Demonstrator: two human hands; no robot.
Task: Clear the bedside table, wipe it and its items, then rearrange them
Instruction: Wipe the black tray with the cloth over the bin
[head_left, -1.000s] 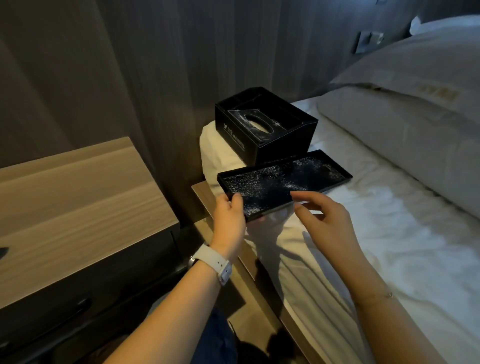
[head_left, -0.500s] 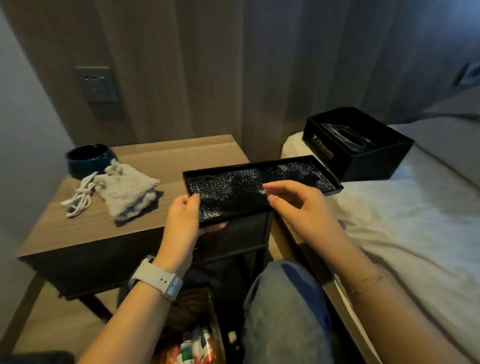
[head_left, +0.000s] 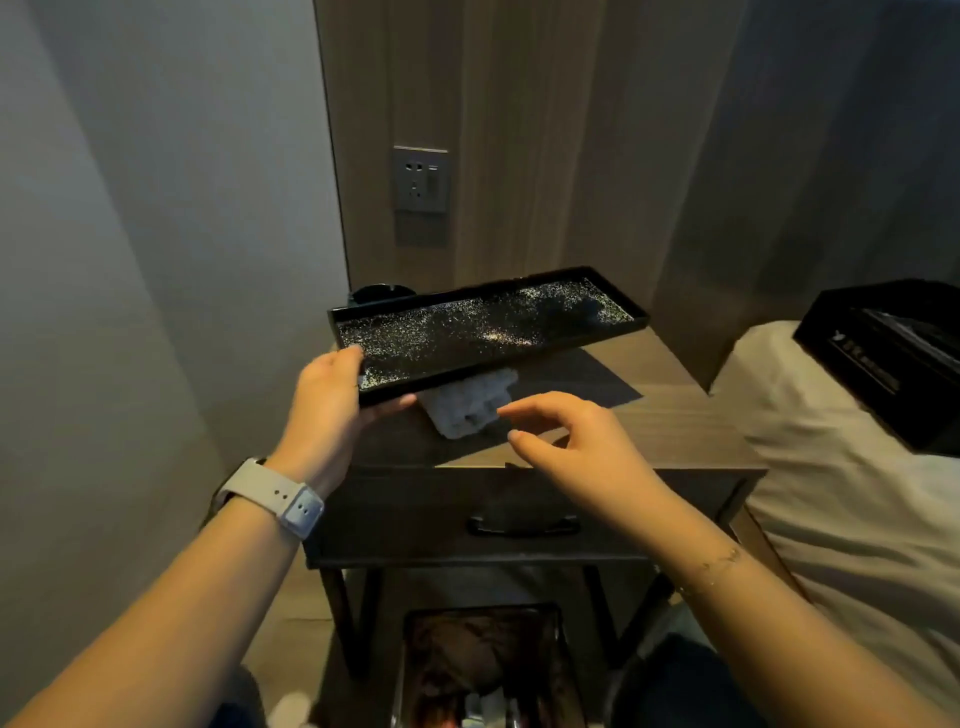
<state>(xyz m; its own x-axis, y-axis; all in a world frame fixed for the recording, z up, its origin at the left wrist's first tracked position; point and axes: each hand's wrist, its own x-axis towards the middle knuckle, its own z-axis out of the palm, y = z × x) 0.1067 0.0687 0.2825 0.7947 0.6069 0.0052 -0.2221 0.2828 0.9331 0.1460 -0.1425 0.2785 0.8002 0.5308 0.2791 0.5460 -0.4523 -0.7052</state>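
Note:
A black speckled tray (head_left: 483, 327) hangs tilted above the wooden bedside table (head_left: 670, 426). My left hand (head_left: 332, 400) grips its near left corner, thumb on the rim and fingers underneath. My right hand (head_left: 576, 441) hovers below and in front of the tray with fingers spread and relaxed, holding nothing. A grey cloth (head_left: 472, 408) lies on the table under the tray, partly hidden by it. Behind the tray's left end a dark bowl (head_left: 382, 293) peeks out.
A black tissue box (head_left: 893, 358) sits on the white bed (head_left: 831, 493) at the right. The table has a drawer with a dark handle (head_left: 522, 525). A bin (head_left: 488, 670) stands on the floor below. A wall socket (head_left: 421, 179) is behind.
The tray has been carried left from the bed edge to above the bedside table. My right hand has let go of it and dropped below; my left hand alone holds it.

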